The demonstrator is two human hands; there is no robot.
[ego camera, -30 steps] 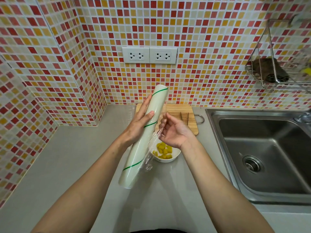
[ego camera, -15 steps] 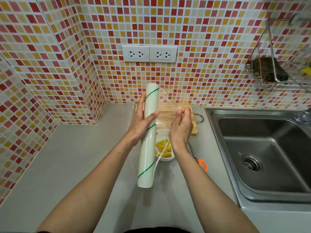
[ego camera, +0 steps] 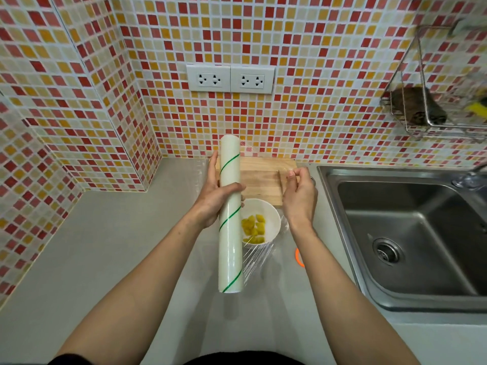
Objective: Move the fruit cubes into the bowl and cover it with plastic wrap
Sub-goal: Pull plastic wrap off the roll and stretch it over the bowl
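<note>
Between your two hands, a sheet of clear plastic wrap (ego camera: 259, 248) stretches over the white bowl (ego camera: 271, 219), which sits on the grey counter (ego camera: 110, 246) just below your left thumb. Open counter runs wide to the left of your left hand (ego camera: 214, 198), up to the tiled corner; to the right of your right hand (ego camera: 299, 196) the sink (ego camera: 411, 233) rim comes close, leaving only a narrow strip. One roll (ego camera: 230, 214), one bowl, one wooden cutting board (ego camera: 263, 177) behind your fingers against the wall, and one orange handle (ego camera: 299, 256) peeking out beside your right wrist. The yellow fruit cubes (ego camera: 253, 229) lie heaped in the bowl; the number is hard to tell through the film. Your left hand wraps the roll near its middle, thumb across the front, holding it upright and slightly tilted. Your right hand is raised with thumb and forefinger pinched on the film's free edge, the other fingers loosely curled.
</note>
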